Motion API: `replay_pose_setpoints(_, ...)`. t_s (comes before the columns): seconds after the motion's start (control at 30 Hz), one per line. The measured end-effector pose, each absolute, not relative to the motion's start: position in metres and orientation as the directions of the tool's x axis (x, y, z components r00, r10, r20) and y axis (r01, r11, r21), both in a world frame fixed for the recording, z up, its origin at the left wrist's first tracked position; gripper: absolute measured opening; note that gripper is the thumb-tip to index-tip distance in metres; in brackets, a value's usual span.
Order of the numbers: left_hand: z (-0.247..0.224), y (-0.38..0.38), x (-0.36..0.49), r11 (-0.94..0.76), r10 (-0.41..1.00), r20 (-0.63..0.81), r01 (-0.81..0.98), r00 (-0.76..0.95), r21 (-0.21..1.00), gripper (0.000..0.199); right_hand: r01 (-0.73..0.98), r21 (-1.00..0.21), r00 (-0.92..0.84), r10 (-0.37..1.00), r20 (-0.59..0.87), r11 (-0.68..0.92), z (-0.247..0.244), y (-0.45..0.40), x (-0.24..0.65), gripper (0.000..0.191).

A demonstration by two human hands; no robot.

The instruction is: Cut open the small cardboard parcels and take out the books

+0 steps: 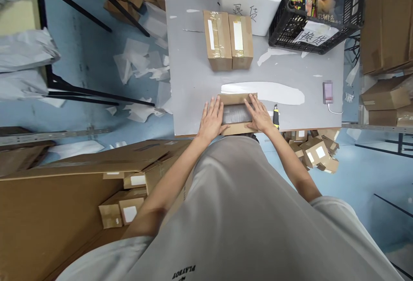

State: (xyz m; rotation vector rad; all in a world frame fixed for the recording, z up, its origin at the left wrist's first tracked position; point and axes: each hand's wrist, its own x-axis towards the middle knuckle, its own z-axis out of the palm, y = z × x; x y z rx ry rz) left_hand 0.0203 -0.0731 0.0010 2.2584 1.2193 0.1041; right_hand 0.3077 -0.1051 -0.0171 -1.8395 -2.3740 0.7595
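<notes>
A small cardboard box (pixel 238 98) lies at the table's front edge with its top flaps parted. Inside it shows something wrapped in grey, shiny plastic (pixel 237 113); what it is cannot be made out. My left hand (pixel 210 119) rests against the box's left end, fingers stretched out and thumb along the near flap. At the right end, my right hand (pixel 260 116) lies with its fingers spread over the box's edge. Just right of that hand is a yellow and black utility knife (pixel 276 116).
Two taped cardboard boxes (pixel 219 59) stand farther back on the grey table (pixel 193 83). Behind them are a white foam bin (pixel 250 10) and a black plastic crate (pixel 322 46), both holding items. A phone-like device (pixel 328 91) with a cable lies right. A large carton (pixel 48 216) holds boxes below left.
</notes>
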Motion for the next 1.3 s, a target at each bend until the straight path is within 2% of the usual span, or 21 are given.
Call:
replay_pose_setpoints(0.13,0.0,-0.075,0.028,-0.448,0.768,-0.167,0.704,0.618,0.551,0.102,0.908,-0.387,-0.296,0.896,-0.33,0.158,-0.026,-0.091,0.309,0.151)
replay_pose_setpoints(0.27,-0.01,-0.077,0.022,-0.381,0.821,-0.163,0.737,0.548,0.559,0.085,0.92,-0.373,-0.273,0.881,-0.386,0.121,-0.033,-0.086,0.311,0.151)
replay_pose_setpoints(0.37,-0.023,-0.077,0.013,-0.316,0.854,-0.185,0.767,0.487,0.558,0.085,0.913,-0.393,-0.274,0.884,-0.38,0.114,-0.034,-0.085,0.313,0.145)
replay_pose_setpoints(0.5,-0.038,-0.076,0.011,-0.295,0.84,-0.24,0.781,0.486,0.55,0.093,0.906,-0.405,-0.281,0.893,-0.352,0.125,-0.035,-0.08,0.314,0.134)
replay_pose_setpoints(0.63,-0.036,-0.077,0.021,-0.298,0.864,-0.218,0.809,0.454,0.506,0.086,0.906,-0.394,-0.296,0.899,-0.324,0.156,-0.036,-0.074,0.313,0.12)
replay_pose_setpoints(0.8,-0.024,-0.072,0.041,-0.344,0.85,-0.155,0.754,0.503,0.56,0.062,0.912,-0.388,-0.272,0.902,-0.336,0.131,-0.033,-0.076,0.311,0.13)
replay_pose_setpoints(0.9,-0.024,-0.066,0.052,-0.382,0.815,-0.148,0.711,0.56,0.59,0.053,0.913,-0.389,-0.264,0.904,-0.337,0.122,-0.029,-0.083,0.311,0.133)
replay_pose_setpoints(1.0,-0.032,-0.059,0.059,-0.402,0.787,-0.17,0.702,0.593,0.589,0.051,0.908,-0.405,-0.247,0.919,-0.306,0.109,-0.023,-0.091,0.312,0.117)
replay_pose_setpoints(1.17,-0.048,-0.056,0.063,-0.41,0.776,-0.168,0.689,0.608,0.597,0.045,0.908,-0.416,-0.159,0.957,-0.243,0.045,-0.007,-0.099,0.311,0.065)
replay_pose_setpoints(1.23,-0.053,-0.057,0.063,-0.412,0.773,-0.176,0.694,0.609,0.591,0.042,0.916,-0.402,-0.1,0.963,-0.25,-0.009,-0.001,-0.1,0.307,0.049)
replay_pose_setpoints(1.3,-0.057,-0.057,0.064,-0.405,0.773,-0.191,0.703,0.604,0.584,0.039,0.931,-0.348,0.005,0.959,-0.283,-0.108,0.004,-0.1,0.303,0.041)
